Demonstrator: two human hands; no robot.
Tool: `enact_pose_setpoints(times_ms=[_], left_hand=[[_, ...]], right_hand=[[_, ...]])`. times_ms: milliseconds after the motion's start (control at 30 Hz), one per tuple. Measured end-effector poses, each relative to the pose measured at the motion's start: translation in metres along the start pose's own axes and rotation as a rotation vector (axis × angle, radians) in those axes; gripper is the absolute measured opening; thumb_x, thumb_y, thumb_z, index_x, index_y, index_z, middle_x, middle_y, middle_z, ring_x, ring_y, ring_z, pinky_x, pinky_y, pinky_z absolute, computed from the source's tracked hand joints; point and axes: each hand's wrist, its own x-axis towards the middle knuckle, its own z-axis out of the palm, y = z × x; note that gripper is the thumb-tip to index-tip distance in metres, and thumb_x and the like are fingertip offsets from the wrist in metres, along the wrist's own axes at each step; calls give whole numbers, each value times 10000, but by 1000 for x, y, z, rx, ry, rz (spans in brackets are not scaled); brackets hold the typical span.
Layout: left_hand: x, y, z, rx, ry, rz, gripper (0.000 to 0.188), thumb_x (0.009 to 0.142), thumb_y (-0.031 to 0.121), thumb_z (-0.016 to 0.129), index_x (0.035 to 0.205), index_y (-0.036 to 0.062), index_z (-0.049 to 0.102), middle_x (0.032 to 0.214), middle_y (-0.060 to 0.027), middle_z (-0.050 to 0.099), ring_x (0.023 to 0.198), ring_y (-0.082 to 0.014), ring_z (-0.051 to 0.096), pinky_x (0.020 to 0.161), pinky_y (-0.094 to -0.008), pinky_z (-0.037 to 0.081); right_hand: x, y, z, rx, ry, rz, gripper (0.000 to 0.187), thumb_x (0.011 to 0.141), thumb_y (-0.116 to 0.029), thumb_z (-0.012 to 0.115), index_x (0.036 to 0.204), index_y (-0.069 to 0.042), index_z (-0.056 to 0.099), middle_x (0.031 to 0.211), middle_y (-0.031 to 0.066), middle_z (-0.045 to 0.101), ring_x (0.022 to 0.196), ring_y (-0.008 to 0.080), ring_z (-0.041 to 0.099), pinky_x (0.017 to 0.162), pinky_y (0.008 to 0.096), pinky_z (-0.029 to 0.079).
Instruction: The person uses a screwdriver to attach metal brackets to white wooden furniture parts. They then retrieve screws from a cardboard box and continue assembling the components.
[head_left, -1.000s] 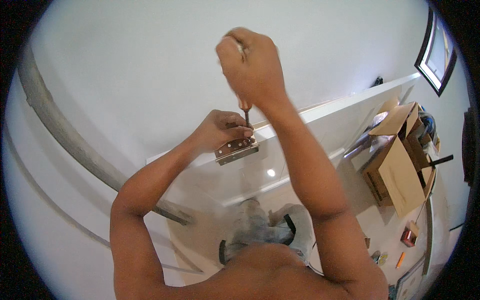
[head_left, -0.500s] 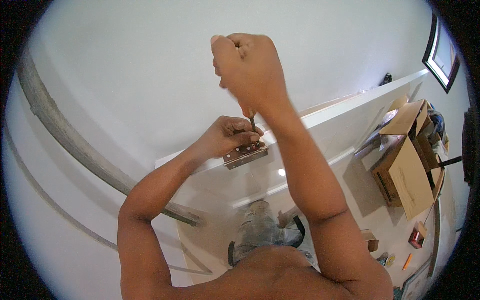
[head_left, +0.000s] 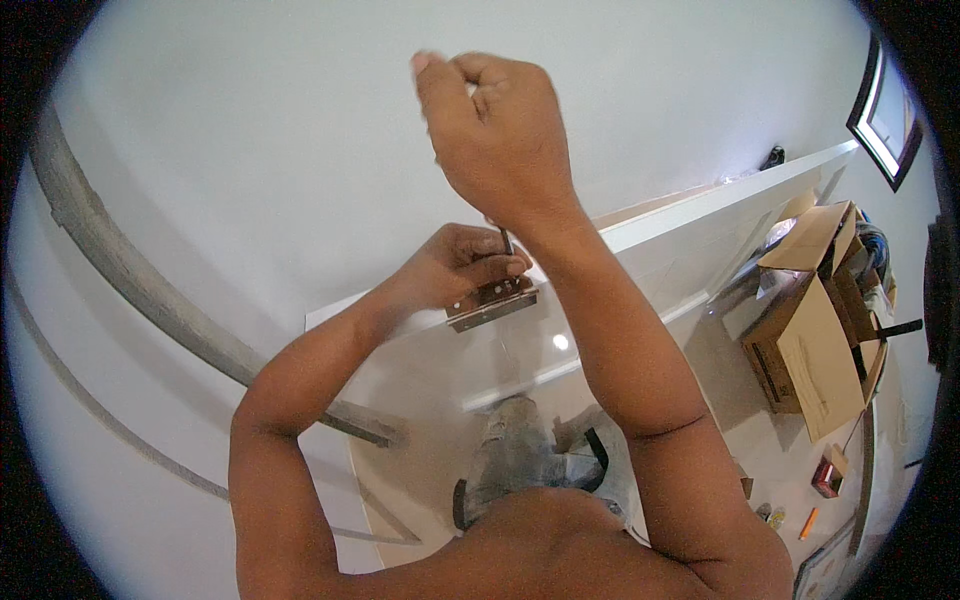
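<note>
My right hand [head_left: 505, 135] is raised, closed around a screwdriver handle that it almost wholly hides. The dark screwdriver shaft [head_left: 507, 243] points down from below the wrist to a brown metal hinge [head_left: 492, 310]. The hinge lies on the upper edge of a white door panel [head_left: 650, 270], with one leaf hanging over the near face and several screw holes showing. My left hand [head_left: 465, 265] rests at the hinge, thumb and fingers pinched about the lower shaft. The screwdriver's tip and any screw under it are too small to make out.
Behind the panel rises a pale wall [head_left: 300, 120]. An open cardboard box [head_left: 810, 340] full of items stands at the right. On the floor lie a small red box [head_left: 828, 472] and an orange stick-like object [head_left: 808, 523]. A grey beam-like strip [head_left: 150, 295] runs along the left.
My right hand has turned slightly and shifted a little up, now covering more of the screwdriver handle. My left hand stays at the hinge. The view has shifted slightly.
</note>
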Motion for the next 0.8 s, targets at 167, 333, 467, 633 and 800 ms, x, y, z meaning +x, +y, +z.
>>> enact_pose_setpoints(times_ms=[167,333,467,633,800], left_hand=[[-4,2,1,-37,-37,-65,313,899,303,673,958,-4,690,862,-67,699,784,-100,639,735,-250,513],[-1,-7,1,26,-23,108,344,914,327,644,996,-3,695,903,-81,700,823,-119,637,780,-273,503],[1,-8,-1,63,-59,61,309,926,301,632,1025,17,699,924,-84,700,854,-125,640,807,-277,499],[1,-5,0,47,-95,99,350,933,331,615,1065,17,694,930,-84,701,883,-121,636,820,-274,496],[-1,-6,1,154,-54,173,361,914,331,643,1064,7,692,926,-92,702,872,-121,635,813,-270,493]], right_hand=[[39,22,-12,1107,-788,259,293,862,-218,590,664,-3,616,641,114,644,486,208,604,498,327,526],[16,6,-5,646,-476,328,384,905,-276,559,692,33,639,549,134,600,454,213,582,476,364,501],[-4,0,-7,144,47,136,393,909,-312,579,692,12,625,548,78,575,477,138,568,463,289,471],[38,22,-19,1134,-781,-4,327,881,-249,582,672,-2,629,604,159,618,505,216,604,496,315,511],[31,12,-21,892,-753,250,367,902,-238,547,597,-35,556,495,82,528,403,196,494,432,349,446]])
